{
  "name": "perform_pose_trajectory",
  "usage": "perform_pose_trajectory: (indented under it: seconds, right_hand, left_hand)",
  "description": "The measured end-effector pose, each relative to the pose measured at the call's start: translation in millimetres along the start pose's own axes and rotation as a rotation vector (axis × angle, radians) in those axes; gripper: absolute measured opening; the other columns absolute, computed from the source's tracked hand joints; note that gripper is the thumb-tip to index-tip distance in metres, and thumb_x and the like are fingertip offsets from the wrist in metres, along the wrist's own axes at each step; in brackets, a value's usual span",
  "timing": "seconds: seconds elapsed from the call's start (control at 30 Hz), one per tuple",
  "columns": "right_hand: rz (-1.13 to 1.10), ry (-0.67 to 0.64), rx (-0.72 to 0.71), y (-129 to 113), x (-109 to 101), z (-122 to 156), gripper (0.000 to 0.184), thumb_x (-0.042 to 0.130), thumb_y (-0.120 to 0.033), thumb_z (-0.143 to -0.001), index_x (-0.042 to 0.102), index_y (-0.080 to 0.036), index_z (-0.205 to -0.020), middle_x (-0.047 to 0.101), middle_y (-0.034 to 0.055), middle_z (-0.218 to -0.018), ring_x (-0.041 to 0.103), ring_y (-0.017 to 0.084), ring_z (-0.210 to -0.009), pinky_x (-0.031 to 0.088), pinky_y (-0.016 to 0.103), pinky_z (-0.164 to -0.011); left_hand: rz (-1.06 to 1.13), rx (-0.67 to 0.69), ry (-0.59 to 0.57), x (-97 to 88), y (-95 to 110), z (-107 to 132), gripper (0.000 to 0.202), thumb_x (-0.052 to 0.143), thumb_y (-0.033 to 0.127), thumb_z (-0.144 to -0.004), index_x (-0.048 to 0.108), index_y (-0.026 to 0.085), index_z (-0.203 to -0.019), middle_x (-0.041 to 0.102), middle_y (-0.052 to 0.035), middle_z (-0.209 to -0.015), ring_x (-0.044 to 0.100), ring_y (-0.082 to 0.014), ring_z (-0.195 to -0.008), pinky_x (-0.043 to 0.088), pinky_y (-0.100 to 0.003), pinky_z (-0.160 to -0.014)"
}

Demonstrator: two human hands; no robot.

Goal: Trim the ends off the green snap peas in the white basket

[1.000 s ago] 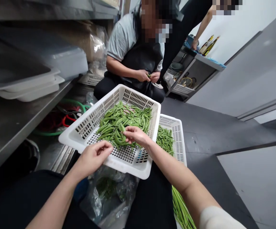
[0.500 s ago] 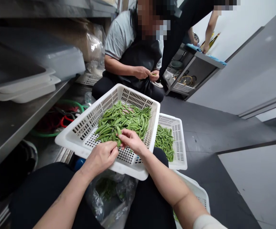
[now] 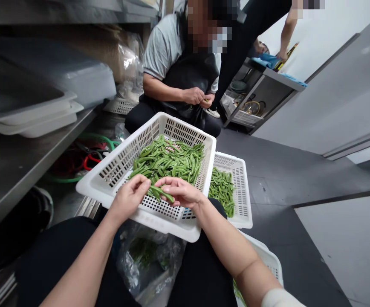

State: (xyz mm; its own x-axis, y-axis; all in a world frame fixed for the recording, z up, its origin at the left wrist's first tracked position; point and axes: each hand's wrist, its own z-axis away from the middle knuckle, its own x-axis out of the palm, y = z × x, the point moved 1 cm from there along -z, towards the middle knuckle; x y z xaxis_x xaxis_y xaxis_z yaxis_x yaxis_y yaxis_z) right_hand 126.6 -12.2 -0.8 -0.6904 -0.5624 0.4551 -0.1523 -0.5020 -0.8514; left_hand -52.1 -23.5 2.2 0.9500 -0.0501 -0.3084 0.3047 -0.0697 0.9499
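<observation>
A green pea pod (image 3: 162,193) lies across the fingers of my right hand (image 3: 183,192), held over the near side of a white slotted basket (image 3: 87,186). My left hand (image 3: 130,197) is closed, its thumb and forefinger pinched at the pod's left end. Under both hands, a heap of green pea pods (image 3: 172,160) covers much of the basket's bottom. The basket rests at my knees, tilted in view.
A second white basket (image 3: 244,192) of pods stands to the right, and another basket (image 3: 276,264) lies nearer me. Below is a clear plastic bag (image 3: 130,273) with green scraps. A co-worker (image 3: 169,51) squats opposite. At left runs a metal shelf (image 3: 44,149) with plastic trays.
My hands have come up and turned, so the pod now lies lengthwise between them. My left hand has shifted up slightly. The co-worker's hands have moved a little.
</observation>
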Motion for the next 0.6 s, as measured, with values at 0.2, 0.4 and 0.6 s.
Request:
perform_pose_trajectory:
  seconds: [0.2,0.4,0.6]
  right_hand:
    - [0.835,0.169,-0.109,-28.2,19.4,-4.6,0.035,0.07,-0.043,-0.07,0.049,-0.016,-0.071,0.05,-0.0045,-0.06,0.042,0.006,-0.052,0.03,0.019,-0.049]
    - [1.143,0.095,-0.298,-43.0,36.4,-11.3,0.02,0.062,-0.024,-0.078,0.047,-0.016,-0.068,0.046,-0.0052,-0.059,0.042,0.007,-0.055,0.031,0.022,-0.056]
    - [0.325,0.511,-0.491,-39.5,12.8,-26.9,0.021,0.057,-0.037,-0.081,0.047,-0.019,-0.079,0.056,-0.0011,-0.07,0.055,0.01,-0.063,0.045,0.022,-0.059]
  left_hand:
    - [-0.075,0.05,-0.052,1.6,6.0,-3.0,0.037,0.043,0.046,-0.076,0.038,0.021,-0.05,0.035,0.0045,-0.049,0.036,-0.011,-0.052,0.032,-0.024,-0.05]
    - [0.333,-0.129,-0.074,-0.9,6.0,-4.1,0.036,0.053,0.046,-0.073,0.039,0.02,-0.053,0.033,0.0066,-0.045,0.027,-0.0068,-0.042,0.022,-0.02,-0.039]
    - [0.761,-0.211,-0.015,-5.3,12.6,-2.1,0.031,0.058,0.037,-0.072,0.04,0.018,-0.055,0.035,0.0074,-0.047,0.024,-0.0025,-0.037,0.02,-0.016,-0.037]
